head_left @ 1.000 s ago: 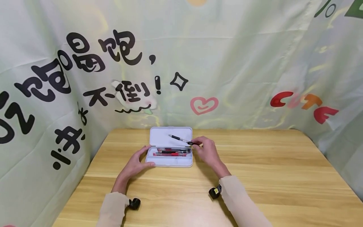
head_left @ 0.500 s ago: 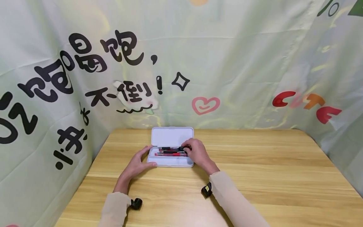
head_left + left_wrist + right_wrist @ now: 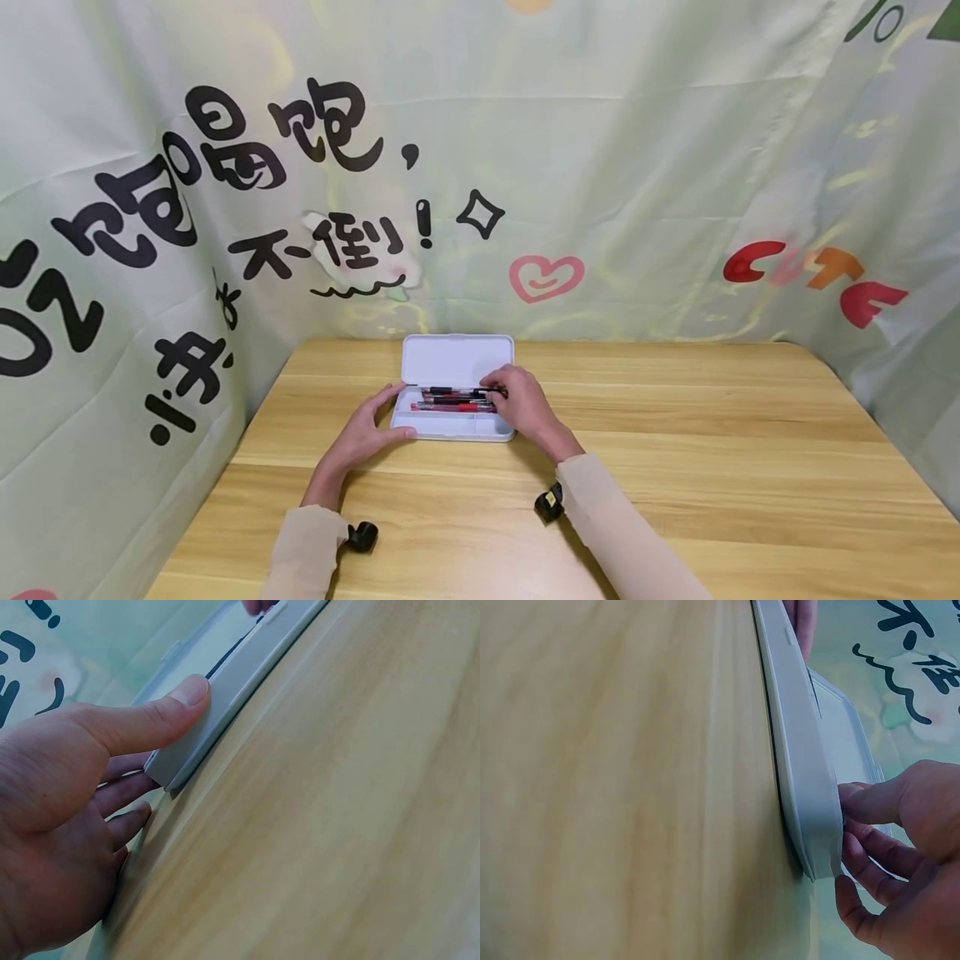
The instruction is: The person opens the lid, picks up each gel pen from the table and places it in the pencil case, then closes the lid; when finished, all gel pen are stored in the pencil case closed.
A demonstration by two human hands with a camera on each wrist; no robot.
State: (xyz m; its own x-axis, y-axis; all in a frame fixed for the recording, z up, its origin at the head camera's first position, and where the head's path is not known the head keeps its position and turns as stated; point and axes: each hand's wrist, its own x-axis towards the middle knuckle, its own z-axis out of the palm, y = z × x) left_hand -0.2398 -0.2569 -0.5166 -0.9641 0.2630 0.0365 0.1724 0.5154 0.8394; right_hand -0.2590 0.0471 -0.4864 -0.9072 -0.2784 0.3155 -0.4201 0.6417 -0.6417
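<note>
A white pencil case lies on the table with its lid raised at the back. In its long compartment are several pens, with red and black parts. My left hand holds the case's left end, thumb on the front edge and fingers toward the back corner. The left wrist view shows that thumb against the case wall. My right hand is over the case's right end and pinches a black gel pen that lies along the back of the compartment. Its right end is hidden by the fingers.
The wooden table stretches out to the right and in front. A printed fabric curtain hangs behind the table and at both sides. Each wrist carries a small black camera.
My right hand has moved left and down, bringing the black pen from above the lid's edge into the compartment. The left hand keeps its hold on the case.
</note>
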